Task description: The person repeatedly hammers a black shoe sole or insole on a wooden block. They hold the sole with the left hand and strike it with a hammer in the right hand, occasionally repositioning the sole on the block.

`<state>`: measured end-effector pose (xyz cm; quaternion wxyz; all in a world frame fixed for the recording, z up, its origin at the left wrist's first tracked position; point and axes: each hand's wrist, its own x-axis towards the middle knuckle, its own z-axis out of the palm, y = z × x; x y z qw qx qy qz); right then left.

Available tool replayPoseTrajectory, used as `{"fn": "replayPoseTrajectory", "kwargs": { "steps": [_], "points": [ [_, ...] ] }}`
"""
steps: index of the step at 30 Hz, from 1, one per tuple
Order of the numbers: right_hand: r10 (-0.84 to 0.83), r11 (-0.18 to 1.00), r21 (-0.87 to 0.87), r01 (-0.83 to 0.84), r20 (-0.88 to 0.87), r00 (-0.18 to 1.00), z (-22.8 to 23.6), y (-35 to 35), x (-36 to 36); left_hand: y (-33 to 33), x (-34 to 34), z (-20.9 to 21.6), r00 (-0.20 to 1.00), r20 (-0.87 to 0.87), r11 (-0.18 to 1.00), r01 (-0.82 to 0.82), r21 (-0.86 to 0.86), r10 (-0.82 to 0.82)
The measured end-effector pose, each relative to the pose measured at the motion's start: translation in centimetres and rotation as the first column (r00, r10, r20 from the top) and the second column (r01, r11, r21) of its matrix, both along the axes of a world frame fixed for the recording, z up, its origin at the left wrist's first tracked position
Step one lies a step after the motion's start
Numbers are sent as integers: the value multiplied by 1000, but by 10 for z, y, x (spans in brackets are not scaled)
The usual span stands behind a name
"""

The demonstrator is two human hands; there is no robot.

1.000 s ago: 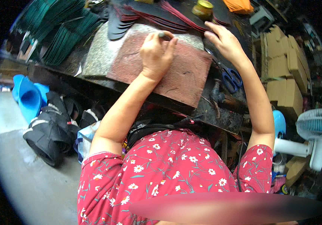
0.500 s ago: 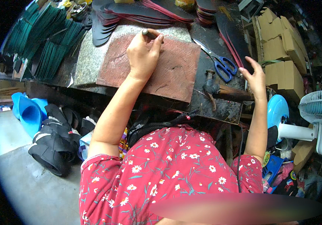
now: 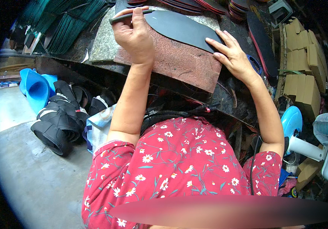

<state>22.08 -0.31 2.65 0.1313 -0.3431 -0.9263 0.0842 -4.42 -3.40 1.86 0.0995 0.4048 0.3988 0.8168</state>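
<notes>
A dark grey insole-shaped piece (image 3: 183,30) lies slantwise over the far part of a reddish-brown board (image 3: 183,66). My left hand (image 3: 134,40) is closed around a dark pen (image 3: 124,17), whose tip points right, at the left end of the insole. Whether the tip touches it I cannot tell. With fingers spread, my right hand (image 3: 232,57) lies on the right end of the insole and grips nothing. Just behind that hand the blue handle of the scissors (image 3: 255,64) shows; the rest is hidden.
Stacked black soles with red edges (image 3: 236,9) line the bench's far side. Bundles of dark green sheets (image 3: 70,34) stand at the left. Cardboard pieces (image 3: 301,86) and a fan (image 3: 305,147) are at the right. Black shoe parts (image 3: 59,126) lie on the floor.
An insole now lies on the board where none lay before. My right hand has moved left from beside the scissors onto it. The left hand still holds the pen; the whole view has shifted.
</notes>
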Motion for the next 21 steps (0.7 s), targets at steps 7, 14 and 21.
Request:
{"fn": "replayPoseTrajectory", "kwargs": {
  "steps": [7, 14, 21],
  "points": [
    [112, 977, 182, -108, -16, 994, -10, 1, 1, 0, 4, -20, 982, 6, 925, 182, -334, -191],
    [53, 986, 163, -38, -85, 995, -24, 0, -14, 7, 5, -32, 921, 48, 842, 374, -388, -387],
    [-36, 997, -66, 27, -135, 990, 19, -10, 10, 9, 5, -28, 961, -42, 837, 217, -503, -274]
  ]
}}
